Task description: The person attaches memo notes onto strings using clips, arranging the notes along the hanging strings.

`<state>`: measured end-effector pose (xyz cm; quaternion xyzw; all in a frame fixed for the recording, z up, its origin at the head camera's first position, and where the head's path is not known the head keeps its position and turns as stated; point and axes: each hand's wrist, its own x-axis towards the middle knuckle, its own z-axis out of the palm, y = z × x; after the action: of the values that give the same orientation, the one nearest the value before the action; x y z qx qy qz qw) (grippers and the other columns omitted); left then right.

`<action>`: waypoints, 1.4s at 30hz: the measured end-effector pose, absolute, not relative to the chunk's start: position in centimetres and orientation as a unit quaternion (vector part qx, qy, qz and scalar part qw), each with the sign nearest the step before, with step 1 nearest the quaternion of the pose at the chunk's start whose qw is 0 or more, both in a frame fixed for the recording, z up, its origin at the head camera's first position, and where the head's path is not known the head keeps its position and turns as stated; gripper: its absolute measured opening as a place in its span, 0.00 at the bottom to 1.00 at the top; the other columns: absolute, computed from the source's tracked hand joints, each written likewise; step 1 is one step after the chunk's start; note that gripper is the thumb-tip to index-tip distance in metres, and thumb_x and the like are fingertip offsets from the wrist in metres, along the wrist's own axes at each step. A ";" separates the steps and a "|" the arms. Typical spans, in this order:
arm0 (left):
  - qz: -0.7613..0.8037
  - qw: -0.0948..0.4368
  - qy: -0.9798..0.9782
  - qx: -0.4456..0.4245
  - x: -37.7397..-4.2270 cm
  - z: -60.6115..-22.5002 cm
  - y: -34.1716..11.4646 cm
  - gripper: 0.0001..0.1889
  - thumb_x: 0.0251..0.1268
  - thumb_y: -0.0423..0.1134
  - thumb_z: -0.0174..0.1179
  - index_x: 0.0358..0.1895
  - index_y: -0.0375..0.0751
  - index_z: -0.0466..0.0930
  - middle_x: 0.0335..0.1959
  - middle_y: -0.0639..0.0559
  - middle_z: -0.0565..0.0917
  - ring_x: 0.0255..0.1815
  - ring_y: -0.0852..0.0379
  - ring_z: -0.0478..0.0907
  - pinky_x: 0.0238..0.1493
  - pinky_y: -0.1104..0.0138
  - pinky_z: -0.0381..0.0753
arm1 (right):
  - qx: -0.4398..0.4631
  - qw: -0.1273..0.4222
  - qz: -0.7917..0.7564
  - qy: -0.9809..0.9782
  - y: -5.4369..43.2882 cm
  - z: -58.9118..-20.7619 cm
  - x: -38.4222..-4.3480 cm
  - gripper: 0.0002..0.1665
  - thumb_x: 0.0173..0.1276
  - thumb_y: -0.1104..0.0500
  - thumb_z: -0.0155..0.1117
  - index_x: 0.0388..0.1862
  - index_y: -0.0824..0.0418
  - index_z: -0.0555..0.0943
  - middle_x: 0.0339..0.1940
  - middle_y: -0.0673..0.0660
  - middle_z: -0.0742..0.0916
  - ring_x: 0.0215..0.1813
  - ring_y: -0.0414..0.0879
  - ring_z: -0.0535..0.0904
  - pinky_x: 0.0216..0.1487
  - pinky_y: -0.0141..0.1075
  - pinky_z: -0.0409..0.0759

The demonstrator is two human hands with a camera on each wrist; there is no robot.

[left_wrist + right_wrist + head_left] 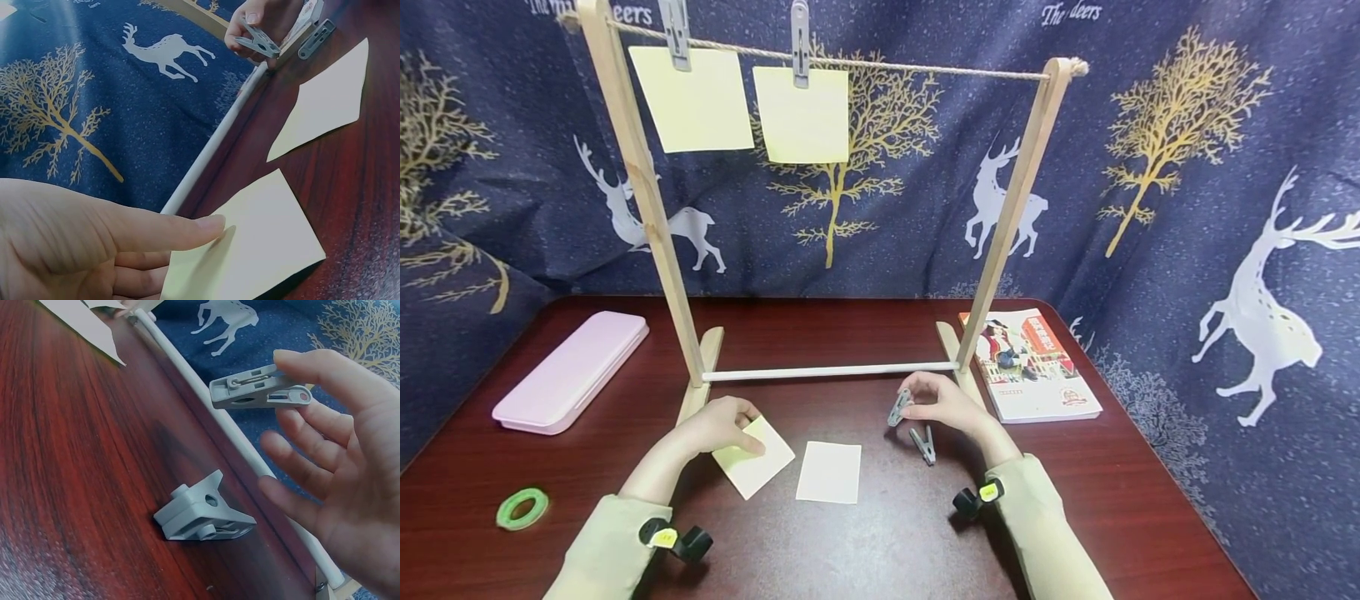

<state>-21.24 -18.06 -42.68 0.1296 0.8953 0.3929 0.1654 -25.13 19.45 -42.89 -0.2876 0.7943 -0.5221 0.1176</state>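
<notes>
My left hand (pixel 726 427) pinches a pale yellow square sheet of paper (pixel 250 240) between thumb and fingers, just above the table. Beside it another pale sheet (pixel 829 472) lies flat on the table. In my right hand (pixel 942 402) a grey clothespin (pixel 259 387) is pinched by its handle end between thumb and fingers. A second grey clothespin (pixel 203 509) lies on the table below that hand. Two yellow sheets hang from the rope, the left sheet (pixel 696 104) and the right sheet (pixel 805 117), each under a grey clothespin.
A wooden frame (pixel 655 200) with a rope (pixel 917 67) on top and a white crossbar (pixel 827 372) stands across the table. A pink case (pixel 572 371) and a green tape roll (pixel 522 509) lie left. A book (pixel 1033 367) lies right, by the frame's foot.
</notes>
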 end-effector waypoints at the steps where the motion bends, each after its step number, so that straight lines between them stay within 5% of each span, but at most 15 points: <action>1: 0.394 0.167 0.895 0.123 -21.2 -42.6 -18.1 0.22 0.44 0.34 0.74 0.42 0.24 0.80 0.29 0.46 0.82 0.27 0.59 0.75 0.29 0.67 0.75 | -0.289 0.119 -0.524 0.793 19.6 -43.2 -25.3 0.14 0.59 0.75 0.65 0.45 0.75 0.77 0.33 0.48 0.83 0.40 0.36 0.79 0.47 0.34 0.75; 6: 0.399 0.177 0.893 0.107 -21.3 -42.7 -18.2 0.22 0.47 0.32 0.73 0.44 0.21 0.80 0.31 0.45 0.82 0.28 0.58 0.76 0.30 0.67 0.76 | -0.292 0.126 -0.537 0.781 19.9 -43.8 -25.7 0.15 0.59 0.73 0.68 0.45 0.72 0.78 0.34 0.47 0.85 0.42 0.36 0.80 0.49 0.32 0.77; 16: 0.381 0.187 0.899 0.109 -21.6 -42.3 -18.1 0.19 0.48 0.27 0.70 0.44 0.20 0.79 0.35 0.40 0.84 0.37 0.51 0.78 0.41 0.59 0.80 | -0.292 0.139 -0.570 0.755 19.8 -43.8 -25.5 0.21 0.59 0.71 0.68 0.49 0.80 0.75 0.39 0.72 0.85 0.42 0.36 0.83 0.47 0.30 0.80; 31: 0.395 0.187 0.892 0.116 -22.6 -42.2 -18.4 0.16 0.50 0.24 0.67 0.43 0.19 0.80 0.34 0.37 0.86 0.37 0.51 0.82 0.43 0.57 0.82 | -0.282 0.116 -0.565 0.766 19.8 -43.7 -25.9 0.23 0.61 0.71 0.66 0.55 0.80 0.75 0.44 0.75 0.85 0.43 0.34 0.83 0.51 0.30 0.79; 42: 0.426 0.180 0.871 0.167 -24.0 -42.1 -19.1 0.18 0.53 0.28 0.68 0.46 0.20 0.79 0.36 0.39 0.86 0.37 0.57 0.81 0.39 0.67 0.79 | -0.280 0.103 -0.542 0.785 19.5 -42.9 -25.9 0.24 0.62 0.69 0.67 0.56 0.78 0.76 0.42 0.71 0.86 0.43 0.35 0.82 0.51 0.29 0.78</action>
<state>-23.96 -19.11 -42.09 0.1666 0.8709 0.4258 0.1800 -25.88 19.54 -42.91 -0.2801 0.7853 -0.5423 0.1033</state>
